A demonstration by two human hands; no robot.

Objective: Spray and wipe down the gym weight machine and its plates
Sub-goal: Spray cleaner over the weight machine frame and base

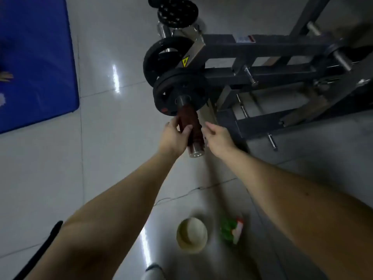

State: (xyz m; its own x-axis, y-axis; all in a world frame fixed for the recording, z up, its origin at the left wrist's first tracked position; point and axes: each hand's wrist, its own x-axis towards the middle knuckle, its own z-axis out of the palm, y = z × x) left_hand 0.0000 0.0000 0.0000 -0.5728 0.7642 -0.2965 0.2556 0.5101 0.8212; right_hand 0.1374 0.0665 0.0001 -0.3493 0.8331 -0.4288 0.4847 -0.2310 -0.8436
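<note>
A dark grey weight machine stands on the tiled floor, with black plates loaded on a steel sleeve that points toward me. A reddish-brown cloth is wrapped around that sleeve just below the plates. My left hand grips the cloth from the left, thumb across it. My right hand hovers at the cloth's right side with its fingers loosely apart and holds nothing. A second black plate sits behind, and a perforated one lies farther back.
A blurred green spray bottle lies on the floor near my feet, beside a round cream-coloured object. A blue mat covers the floor at the left. Steel pegs stick out of the frame at the right.
</note>
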